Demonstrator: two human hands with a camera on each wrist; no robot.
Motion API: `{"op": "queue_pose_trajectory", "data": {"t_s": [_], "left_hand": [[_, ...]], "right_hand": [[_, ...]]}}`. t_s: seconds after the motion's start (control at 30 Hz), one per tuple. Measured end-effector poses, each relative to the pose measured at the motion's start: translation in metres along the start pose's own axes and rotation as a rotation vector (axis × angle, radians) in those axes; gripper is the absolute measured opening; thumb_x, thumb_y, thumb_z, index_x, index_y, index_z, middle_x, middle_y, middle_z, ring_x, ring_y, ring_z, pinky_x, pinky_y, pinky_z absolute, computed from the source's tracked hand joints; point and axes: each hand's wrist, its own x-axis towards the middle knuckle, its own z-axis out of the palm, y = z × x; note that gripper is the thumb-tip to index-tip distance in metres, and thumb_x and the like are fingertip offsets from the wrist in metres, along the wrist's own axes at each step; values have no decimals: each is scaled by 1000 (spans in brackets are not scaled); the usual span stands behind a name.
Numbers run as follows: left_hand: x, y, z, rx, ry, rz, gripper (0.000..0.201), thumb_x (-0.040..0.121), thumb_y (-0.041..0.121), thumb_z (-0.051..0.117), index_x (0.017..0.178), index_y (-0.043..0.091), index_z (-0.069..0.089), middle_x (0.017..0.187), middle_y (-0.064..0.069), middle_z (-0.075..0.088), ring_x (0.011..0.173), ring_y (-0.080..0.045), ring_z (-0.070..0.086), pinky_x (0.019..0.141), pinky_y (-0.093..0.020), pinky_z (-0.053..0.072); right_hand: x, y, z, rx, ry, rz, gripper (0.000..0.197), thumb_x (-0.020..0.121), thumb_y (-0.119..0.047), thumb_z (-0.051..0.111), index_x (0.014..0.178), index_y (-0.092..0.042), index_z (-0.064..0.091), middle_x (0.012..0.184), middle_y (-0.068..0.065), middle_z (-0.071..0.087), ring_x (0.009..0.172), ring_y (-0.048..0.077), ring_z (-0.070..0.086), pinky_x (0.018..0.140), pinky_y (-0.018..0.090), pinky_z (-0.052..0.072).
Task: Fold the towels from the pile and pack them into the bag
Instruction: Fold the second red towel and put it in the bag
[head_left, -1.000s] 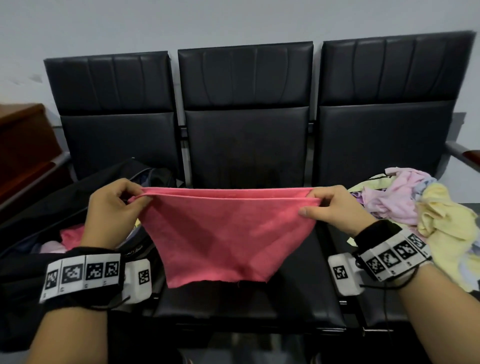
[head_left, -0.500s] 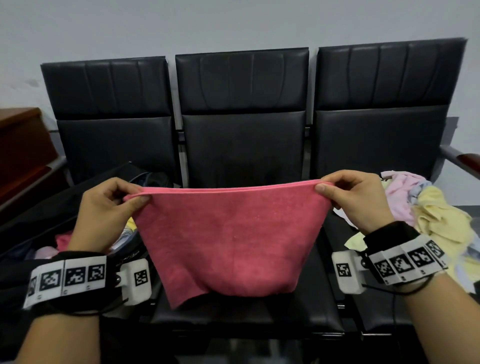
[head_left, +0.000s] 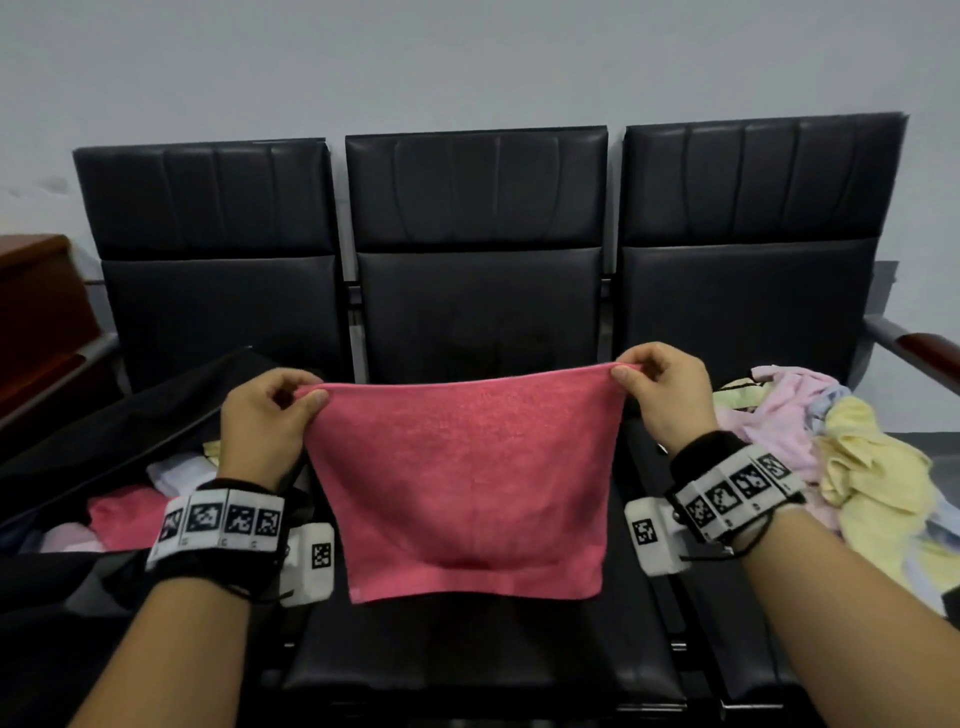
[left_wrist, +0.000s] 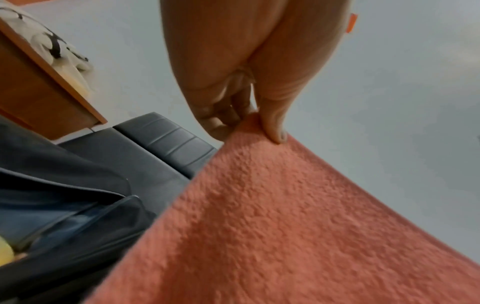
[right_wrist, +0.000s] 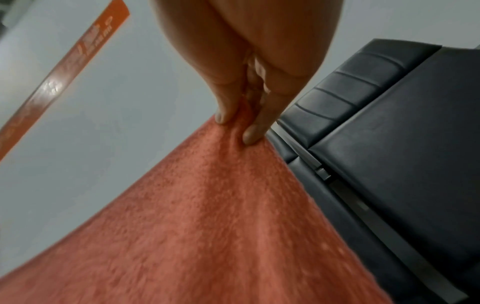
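A pink towel (head_left: 467, 483) hangs flat in the air over the middle black seat (head_left: 478, 654), stretched between both hands. My left hand (head_left: 306, 397) pinches its top left corner, thumb in front (left_wrist: 272, 131). My right hand (head_left: 623, 371) pinches the top right corner between thumb and fingers (right_wrist: 233, 123). The open black bag (head_left: 104, 415) lies on the left seat with folded pink and white towels (head_left: 130, 514) inside. The pile of loose pink and yellow towels (head_left: 841, 457) sits on the right seat.
Three black chair backs (head_left: 475, 249) stand against a grey wall. A wooden cabinet (head_left: 36, 322) is at the far left. A wooden-tipped armrest (head_left: 924, 348) juts out beyond the pile at the right.
Both hands rose and the towel's top edge was pulled taut. The towel, skewed and wrinkled a second ago, now hangs as a flat rectangle with a level bottom edge.
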Motion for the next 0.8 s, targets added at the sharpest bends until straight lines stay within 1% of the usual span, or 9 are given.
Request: {"op": "queue_pose_trajectory", "data": {"t_s": [0.07,0.13,0.23,0.3,0.4,0.47,0.53,0.6,0.8], "left_hand": [[14,7,5,1,78,21,13,84,6,74,86,19,72,82,-3,71,72,-7,61,74,-24,52],[28,18,4,-14,149,86,10,86,8,72,88,17,70,81,0,69,70,0,58,72,-19,50],[36,31,-6,-42,185,151,6,89,13,70,93,17,69,81,12,64,73,3,59,71,-17,51],[29,31,-11,-92,173,137,8,89,14,70,93,21,69,82,11,65,76,-1,60,73,-22,52],[8,17,-15,-166,69,62,16,89,10,71,86,25,70,80,13,70,77,-1,62,75,-22,54],[-12,2,-15,-162,-44,7,19,88,5,72,83,24,70,79,16,72,75,1,63,76,-21,53],[-34,-14,-16,-131,-155,-26,21,86,2,72,83,22,70,78,17,72,72,5,62,74,-13,50],[-56,-30,-18,-125,-259,-88,22,85,-1,73,80,20,72,75,16,72,68,7,61,67,-6,47],[-118,-66,-24,-180,-507,-366,14,83,-2,74,81,12,74,73,1,75,66,-1,63,63,-9,49]], "right_hand": [[14,-11,6,8,25,-19,22,84,-1,70,78,-21,66,80,3,69,76,14,62,76,30,52],[26,-26,3,83,69,-61,18,85,0,68,83,-18,66,89,7,71,81,12,63,81,26,51],[27,-44,-12,171,113,-157,25,86,-3,67,80,-26,63,96,-2,72,89,9,67,85,22,51],[13,-47,-19,189,72,-176,26,88,-5,65,80,-30,63,98,-5,74,94,10,69,86,20,52],[-21,-26,-25,238,-14,-106,28,91,0,62,84,-27,61,92,-4,74,87,10,68,81,21,53],[-45,-5,-27,246,-61,-35,28,92,3,60,85,-24,60,80,-15,69,76,0,61,73,14,48],[-70,17,-27,265,-105,33,27,92,4,60,85,-22,61,73,-18,66,71,-4,58,68,9,45],[-93,37,-27,309,-140,106,26,90,7,60,84,-18,62,72,-15,67,71,-1,58,69,11,45],[-146,78,-36,349,-204,248,27,85,2,69,80,-25,68,71,-6,67,68,5,57,63,14,44]]}}
